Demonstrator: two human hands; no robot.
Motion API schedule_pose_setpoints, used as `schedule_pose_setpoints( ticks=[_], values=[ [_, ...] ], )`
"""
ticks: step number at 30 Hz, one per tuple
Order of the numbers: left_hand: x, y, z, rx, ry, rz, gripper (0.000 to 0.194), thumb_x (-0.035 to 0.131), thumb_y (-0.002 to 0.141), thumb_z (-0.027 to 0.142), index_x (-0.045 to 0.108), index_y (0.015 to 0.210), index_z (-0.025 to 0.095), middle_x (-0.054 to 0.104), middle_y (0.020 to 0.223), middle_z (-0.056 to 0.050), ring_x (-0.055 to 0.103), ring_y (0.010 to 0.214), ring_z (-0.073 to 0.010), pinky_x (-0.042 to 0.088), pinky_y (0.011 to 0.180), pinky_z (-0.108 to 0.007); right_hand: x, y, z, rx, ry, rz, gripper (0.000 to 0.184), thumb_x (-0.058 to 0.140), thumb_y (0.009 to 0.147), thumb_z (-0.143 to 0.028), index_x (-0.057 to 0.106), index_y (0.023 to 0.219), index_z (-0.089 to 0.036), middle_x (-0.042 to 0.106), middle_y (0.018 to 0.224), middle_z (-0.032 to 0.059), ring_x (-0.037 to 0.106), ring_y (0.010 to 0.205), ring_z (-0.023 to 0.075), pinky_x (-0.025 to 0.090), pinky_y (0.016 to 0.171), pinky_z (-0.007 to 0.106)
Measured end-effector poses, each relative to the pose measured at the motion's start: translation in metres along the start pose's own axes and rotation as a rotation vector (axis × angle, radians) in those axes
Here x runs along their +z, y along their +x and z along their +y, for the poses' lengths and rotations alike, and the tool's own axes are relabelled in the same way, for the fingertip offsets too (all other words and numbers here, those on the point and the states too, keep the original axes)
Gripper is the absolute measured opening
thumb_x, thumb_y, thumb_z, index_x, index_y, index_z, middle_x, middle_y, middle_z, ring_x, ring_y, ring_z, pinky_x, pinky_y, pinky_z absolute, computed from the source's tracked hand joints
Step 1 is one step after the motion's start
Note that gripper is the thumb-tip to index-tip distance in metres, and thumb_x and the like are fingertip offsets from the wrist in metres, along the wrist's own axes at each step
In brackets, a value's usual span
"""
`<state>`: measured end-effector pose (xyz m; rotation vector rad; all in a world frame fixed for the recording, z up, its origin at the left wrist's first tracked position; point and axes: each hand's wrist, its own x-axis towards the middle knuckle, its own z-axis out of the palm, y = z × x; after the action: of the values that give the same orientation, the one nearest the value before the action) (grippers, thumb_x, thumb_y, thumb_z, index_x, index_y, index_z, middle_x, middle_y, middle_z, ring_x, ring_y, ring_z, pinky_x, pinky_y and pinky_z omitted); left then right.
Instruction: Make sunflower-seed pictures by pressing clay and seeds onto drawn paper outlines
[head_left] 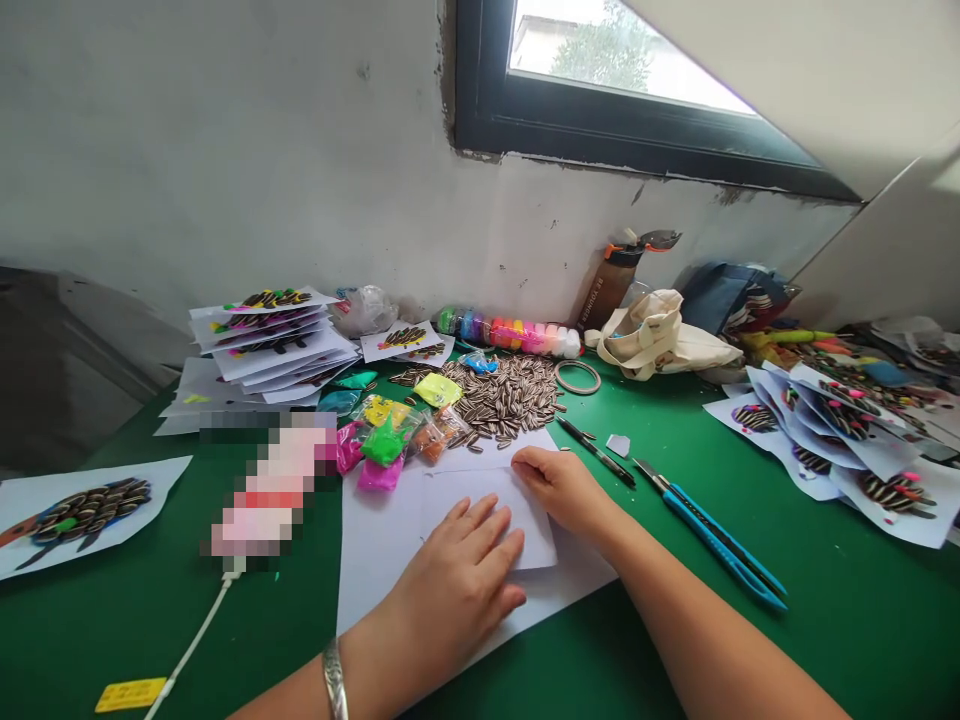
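My left hand point(457, 575), with a silver bracelet point(335, 680) at its wrist, lies flat with fingers stretched on a small white sheet of paper point(536, 545). At that sheet's upper right corner my right hand point(562, 490) has its fingers curled in a pinch on the paper. Beneath both is a larger white sheet point(367, 580) on the green table point(645, 650). Just beyond the sheets are a pile of striped sunflower seeds point(510, 390) and several small bags of coloured clay, among them a green one point(384, 442) and an orange one point(437, 435).
Right of my hands lie a black pen point(596, 450), a utility knife point(660, 480) and blue tweezers point(727, 550). Stacks of seed pictures stand left point(277, 350) and right point(847, 430). A roll of tape point(577, 377), cloth bag point(652, 335) and brown bottle point(611, 285) are behind.
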<state>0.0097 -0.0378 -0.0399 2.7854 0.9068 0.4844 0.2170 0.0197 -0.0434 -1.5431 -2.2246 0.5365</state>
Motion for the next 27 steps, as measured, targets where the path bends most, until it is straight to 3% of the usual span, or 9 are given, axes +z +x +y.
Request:
schedule_pose_setpoints(
  ticks=[5, 11, 22, 27],
  values=[
    [0.001, -0.002, 0.006, -0.054, 0.045, -0.160, 0.054, 0.059, 0.090, 0.041, 0.046, 0.138, 0.021, 0.046, 0.146, -0.014, 0.038, 0.136, -0.0375, 0.038, 0.108, -0.057, 0.002, 0.005, 0.000, 0.016, -0.141, -0.023, 0.023, 0.045, 0.095, -0.023, 0.066, 0.087, -0.020, 0.071, 0.081, 0.0025, 0.060, 0.074, 0.0142, 0.035, 0.064, 0.022],
    [0.008, -0.004, 0.011, -0.092, 0.059, -0.211, 0.062, 0.051, 0.092, 0.049, 0.035, 0.146, 0.023, 0.033, 0.154, -0.016, 0.025, 0.142, -0.0371, 0.031, 0.112, -0.057, 0.008, 0.009, -0.004, 0.059, -0.284, -0.022, 0.024, 0.042, 0.097, -0.026, 0.064, 0.089, -0.021, 0.071, 0.085, 0.0040, 0.061, 0.076, 0.0158, 0.031, 0.063, 0.025],
    [0.006, -0.002, 0.015, -0.110, 0.058, -0.238, 0.062, 0.047, 0.094, 0.051, 0.035, 0.147, 0.022, 0.031, 0.154, -0.016, 0.024, 0.142, -0.0369, 0.029, 0.113, -0.057, 0.007, 0.009, -0.009, 0.081, -0.430, -0.050, 0.021, 0.044, 0.096, -0.025, 0.063, 0.088, -0.021, 0.071, 0.084, 0.0038, 0.062, 0.075, 0.0163, 0.027, 0.060, 0.027],
    [-0.002, 0.004, 0.020, -0.121, 0.048, -0.248, 0.062, 0.049, 0.092, 0.052, 0.041, 0.143, 0.018, 0.039, 0.150, -0.018, 0.032, 0.140, -0.0356, 0.032, 0.113, -0.054, 0.009, 0.008, -0.007, 0.061, -0.455, -0.045, 0.020, 0.044, 0.096, -0.025, 0.062, 0.088, -0.021, 0.071, 0.083, 0.0037, 0.062, 0.074, 0.0158, 0.027, 0.060, 0.027]
  ],
)
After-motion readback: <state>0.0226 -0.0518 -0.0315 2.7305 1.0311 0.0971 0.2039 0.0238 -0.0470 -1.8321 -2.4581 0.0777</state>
